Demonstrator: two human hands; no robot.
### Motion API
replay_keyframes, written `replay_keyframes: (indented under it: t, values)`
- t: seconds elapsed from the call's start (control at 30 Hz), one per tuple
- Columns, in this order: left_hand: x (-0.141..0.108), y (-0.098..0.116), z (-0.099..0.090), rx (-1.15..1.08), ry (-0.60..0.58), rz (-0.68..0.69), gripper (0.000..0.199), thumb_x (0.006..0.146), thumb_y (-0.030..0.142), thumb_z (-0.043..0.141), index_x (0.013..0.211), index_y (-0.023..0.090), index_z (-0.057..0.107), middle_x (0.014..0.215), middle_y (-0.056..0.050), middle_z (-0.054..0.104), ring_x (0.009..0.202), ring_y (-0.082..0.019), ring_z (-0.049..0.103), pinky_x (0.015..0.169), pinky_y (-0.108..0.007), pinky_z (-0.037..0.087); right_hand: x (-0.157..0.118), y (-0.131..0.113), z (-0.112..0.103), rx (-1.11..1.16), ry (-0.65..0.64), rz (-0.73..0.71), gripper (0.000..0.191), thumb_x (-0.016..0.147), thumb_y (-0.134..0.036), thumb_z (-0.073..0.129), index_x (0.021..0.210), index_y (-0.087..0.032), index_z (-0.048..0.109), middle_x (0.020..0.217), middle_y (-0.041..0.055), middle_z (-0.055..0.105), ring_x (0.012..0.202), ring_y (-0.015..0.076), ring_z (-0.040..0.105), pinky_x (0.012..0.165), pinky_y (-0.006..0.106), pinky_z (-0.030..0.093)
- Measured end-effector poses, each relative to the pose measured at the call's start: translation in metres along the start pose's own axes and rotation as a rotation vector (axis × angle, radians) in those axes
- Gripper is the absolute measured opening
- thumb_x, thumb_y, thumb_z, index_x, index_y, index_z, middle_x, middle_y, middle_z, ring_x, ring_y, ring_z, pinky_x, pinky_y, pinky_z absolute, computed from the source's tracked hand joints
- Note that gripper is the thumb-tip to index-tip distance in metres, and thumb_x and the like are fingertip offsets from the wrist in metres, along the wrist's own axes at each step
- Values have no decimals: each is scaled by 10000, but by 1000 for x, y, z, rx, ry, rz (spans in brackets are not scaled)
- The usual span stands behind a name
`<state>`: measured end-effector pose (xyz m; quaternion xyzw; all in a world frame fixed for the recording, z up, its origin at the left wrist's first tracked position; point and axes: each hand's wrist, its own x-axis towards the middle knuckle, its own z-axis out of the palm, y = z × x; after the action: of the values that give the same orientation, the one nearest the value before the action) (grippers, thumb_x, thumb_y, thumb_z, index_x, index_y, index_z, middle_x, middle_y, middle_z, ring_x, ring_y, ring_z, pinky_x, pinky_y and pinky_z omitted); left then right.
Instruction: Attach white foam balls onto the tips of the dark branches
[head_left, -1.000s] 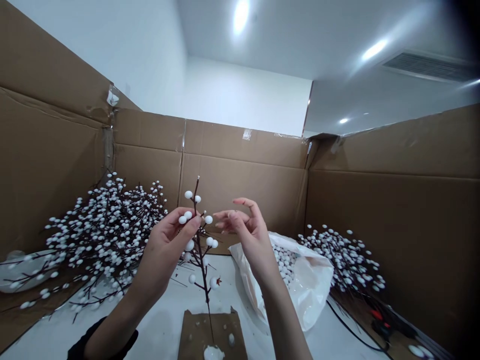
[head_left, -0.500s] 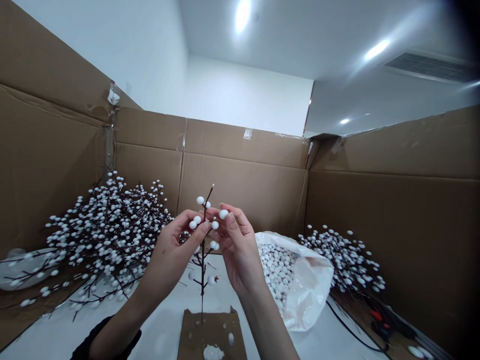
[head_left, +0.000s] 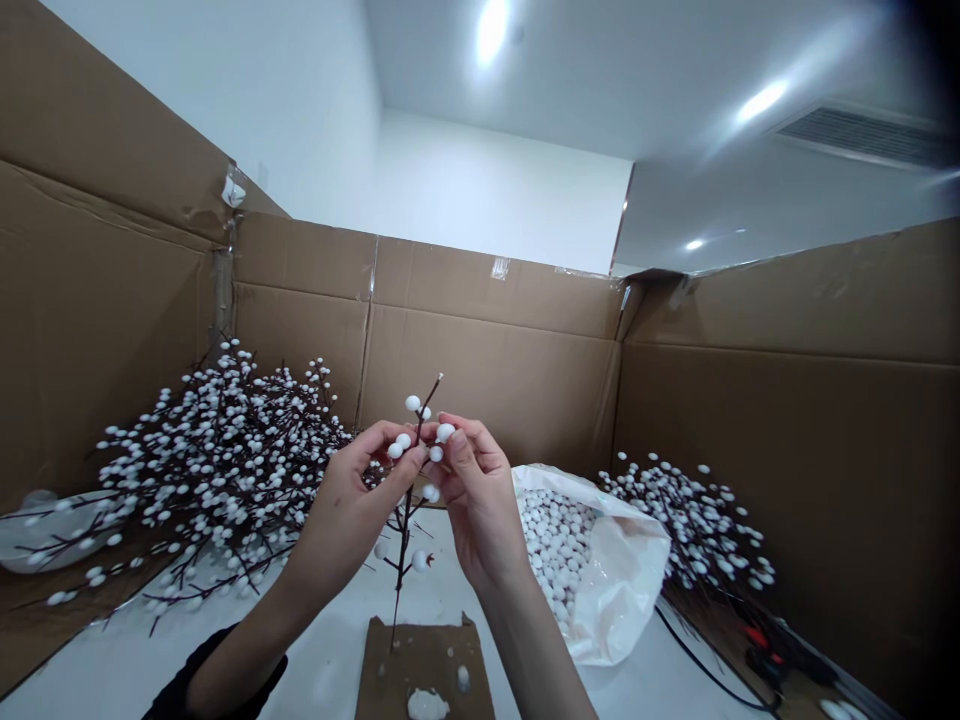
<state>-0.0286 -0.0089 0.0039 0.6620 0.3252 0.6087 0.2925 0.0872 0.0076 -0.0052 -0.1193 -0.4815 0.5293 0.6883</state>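
Bag (head_left: 626, 590) holds white balls (head_left: 555, 540); left grip (head_left: 352, 505) pinches branch (head_left: 405, 528), right grip (head_left: 480, 510) another ball (head_left: 445, 432).

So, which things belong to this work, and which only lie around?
Likely part of it:
branch in left hand
white ball in right hand
bag of white balls
cardboard with white blob
branch piles

Likely just lying about:
black cable
red-black object

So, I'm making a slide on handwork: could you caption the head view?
Left hand holds a dark twig with white balls; right hand pinches one white ball, near an open white bag.
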Motion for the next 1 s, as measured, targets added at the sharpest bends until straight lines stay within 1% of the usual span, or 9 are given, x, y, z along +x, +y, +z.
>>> replay_keyframes:
  t: [0.17, 0.27, 0.43, 0.73, 0.87, 1.0]
  values:
    - [-1, 1, 0, 26, 3, 9, 154, 844, 348, 574, 852, 198, 608, 850, 2, 615, 826, -153, 552, 736, -240, 425, -2, 1, 1, 24, 1, -26, 207, 715, -381, 769, 835, -227, 699, 863, 13, 714, 836, 130, 660, 761, 240, 530]
    - [-2, 2, 0, 41, 5, 3, 154, 847, 352, 572, 863, 202, 605, 864, 1, 620, 840, -156, 557, 758, -250, 422, -3, 1, 2, 14, 6, -37, 201, 707, -374, 776, 815, -221, 703, 863, 19, 719, 823, 134, 664, 742, 241, 535]
    - [-3, 2, 0, 53, 7, 31, 155, 850, 344, 561, 837, 197, 608, 836, 1, 607, 818, -151, 543, 750, -251, 412, -3, 1, 3, -9, 34, -51, 186, 704, -357, 780, 811, -223, 708, 829, 17, 728, 793, 133, 673, 716, 239, 544]
    - [-4, 3, 1, 75, 16, 49, 140, 850, 319, 556, 819, 192, 606, 833, 6, 597, 814, -143, 542, 745, -254, 409, -2, 1, 2, 5, 6, -79, 163, 717, -337, 776, 799, -207, 720, 806, 2, 738, 765, 103, 681, 701, 195, 544]
    - [-5, 3, 0, 74, 16, 49, 148, 856, 328, 550, 819, 196, 605, 832, 9, 592, 812, -140, 539, 744, -252, 410, 0, 3, 2, 13, 1, -72, 157, 710, -320, 784, 795, -203, 724, 790, -3, 737, 755, 95, 677, 705, 185, 539]
    - [-5, 6, -1, 84, 27, 22, 152, 845, 341, 561, 836, 199, 615, 847, 4, 600, 828, -149, 548, 728, -257, 415, -1, 6, 3, 46, 26, -33, 175, 686, -324, 801, 784, -201, 725, 782, -14, 727, 715, 75, 659, 666, 159, 525]
